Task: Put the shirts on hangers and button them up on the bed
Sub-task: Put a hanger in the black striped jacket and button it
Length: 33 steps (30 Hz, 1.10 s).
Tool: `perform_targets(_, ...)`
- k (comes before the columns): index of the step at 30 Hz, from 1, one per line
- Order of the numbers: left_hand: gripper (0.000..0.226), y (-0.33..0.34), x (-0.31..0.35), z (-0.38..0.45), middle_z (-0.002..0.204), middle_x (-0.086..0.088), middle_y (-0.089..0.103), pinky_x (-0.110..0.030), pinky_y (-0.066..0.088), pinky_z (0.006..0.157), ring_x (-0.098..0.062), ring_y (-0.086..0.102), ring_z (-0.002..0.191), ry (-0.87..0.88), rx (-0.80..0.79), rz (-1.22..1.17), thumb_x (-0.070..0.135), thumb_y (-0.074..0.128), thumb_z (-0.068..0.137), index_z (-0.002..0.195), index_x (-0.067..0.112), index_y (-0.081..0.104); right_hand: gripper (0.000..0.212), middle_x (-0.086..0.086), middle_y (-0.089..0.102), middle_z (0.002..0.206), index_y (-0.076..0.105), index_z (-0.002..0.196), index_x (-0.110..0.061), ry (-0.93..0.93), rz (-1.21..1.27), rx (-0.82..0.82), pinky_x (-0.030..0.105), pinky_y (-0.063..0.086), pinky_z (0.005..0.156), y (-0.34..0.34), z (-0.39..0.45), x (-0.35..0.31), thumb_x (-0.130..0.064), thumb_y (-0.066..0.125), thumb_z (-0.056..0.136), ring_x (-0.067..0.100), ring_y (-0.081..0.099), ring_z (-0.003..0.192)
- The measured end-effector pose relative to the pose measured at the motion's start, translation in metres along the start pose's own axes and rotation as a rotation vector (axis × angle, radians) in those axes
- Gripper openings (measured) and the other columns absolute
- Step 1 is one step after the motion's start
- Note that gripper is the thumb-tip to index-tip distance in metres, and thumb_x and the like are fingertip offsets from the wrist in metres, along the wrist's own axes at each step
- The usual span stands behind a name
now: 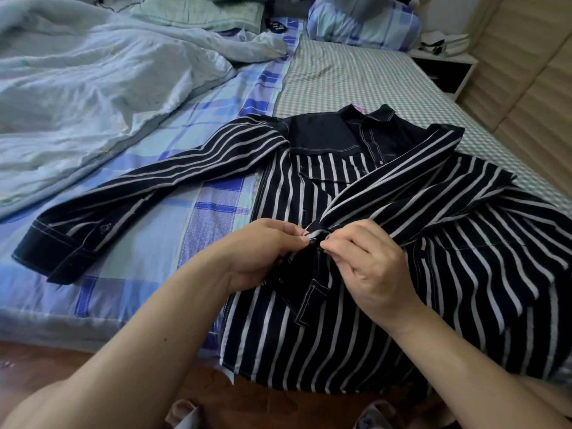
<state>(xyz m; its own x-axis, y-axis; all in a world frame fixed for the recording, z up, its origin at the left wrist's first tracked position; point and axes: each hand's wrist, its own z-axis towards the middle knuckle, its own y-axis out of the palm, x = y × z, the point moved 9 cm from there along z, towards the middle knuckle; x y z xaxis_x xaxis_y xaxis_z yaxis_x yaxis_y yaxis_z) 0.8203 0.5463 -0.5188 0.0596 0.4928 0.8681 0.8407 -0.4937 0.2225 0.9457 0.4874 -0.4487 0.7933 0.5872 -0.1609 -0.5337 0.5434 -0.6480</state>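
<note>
Head view: the navy white-striped cotton shirt (356, 274) lies on the plaid-sheeted bed (148, 243). Left hand (263, 252) and right hand (368, 261) each pinch its placket at a mid button (upper buttons look open); hanger unseen, most work remains.

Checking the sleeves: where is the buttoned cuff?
In the head view, the cuff lies at left on the plaid sheet, left of the left hand.

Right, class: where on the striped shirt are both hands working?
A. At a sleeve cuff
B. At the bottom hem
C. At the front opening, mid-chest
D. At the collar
C: the left hand and right hand pinch the two front edges of the shirt together around a button.
</note>
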Motion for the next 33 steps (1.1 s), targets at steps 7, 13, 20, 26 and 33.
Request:
perform_targets(7, 0.016, 0.005, -0.001, 0.002, 0.09, -0.018, 0.067, -0.037, 0.056, 0.079, -0.028, 0.063, 0.083, 0.044, 0.088, 0.024, 0.015, 0.061, 0.101, 0.1, 0.001, 0.07, 0.007, 0.009, 0.068, 0.092, 0.077, 0.092, -0.002, -0.06, -0.056, 0.018, 0.036, 0.054, 0.076, 0.002, -0.005, -0.005, -0.003, 0.071, 0.094, 0.026, 0.062, 0.089)
perform_targets(13, 0.005, 0.004, -0.001, 0.0, 0.08, -0.005, 0.067, -0.036, 0.046, 0.087, -0.017, 0.058, 0.078, 0.089, 0.083, 0.112, 0.008, 0.069, 0.094, 0.095, 0.007, 0.073, 0.01, 0.009, 0.068, 0.092, 0.075, 0.087, -0.001, -0.069, -0.081, 0.023, 0.039, 0.053, 0.076, 0.001, -0.007, -0.011, -0.004, 0.07, 0.095, 0.027, 0.061, 0.088)
perform_targets(20, 0.007, 0.001, 0.007, -0.006, 0.082, -0.008, 0.07, -0.028, 0.054, 0.082, -0.016, 0.064, 0.077, 0.195, 0.137, 0.235, 0.0, 0.07, 0.091, 0.094, 0.005, 0.074, 0.014, 0.012, 0.067, 0.115, 0.07, 0.084, -0.001, -0.012, 0.016, -0.083, 0.039, 0.05, 0.095, 0.009, -0.006, -0.006, -0.009, 0.071, 0.095, 0.027, 0.059, 0.111)
perform_targets(26, 0.006, -0.004, 0.008, -0.008, 0.083, -0.007, 0.072, -0.031, 0.054, 0.081, -0.016, 0.066, 0.077, 0.248, 0.171, 0.311, 0.004, 0.074, 0.09, 0.091, 0.01, 0.076, 0.019, -0.001, 0.066, 0.095, 0.065, 0.093, -0.007, 0.142, 0.149, -0.116, 0.033, 0.051, 0.083, 0.012, -0.006, 0.011, -0.013, 0.081, 0.084, 0.016, 0.061, 0.09)
perform_targets(33, 0.011, -0.005, 0.017, -0.013, 0.084, -0.009, 0.077, -0.022, 0.056, 0.076, -0.012, 0.071, 0.076, 0.366, 0.215, 0.36, 0.001, 0.075, 0.087, 0.091, 0.011, 0.08, 0.02, -0.006, 0.065, 0.093, 0.072, 0.096, -0.011, 0.239, 0.203, -0.13, 0.032, 0.05, 0.084, 0.017, -0.005, 0.019, -0.013, 0.083, 0.08, 0.014, 0.06, 0.092)
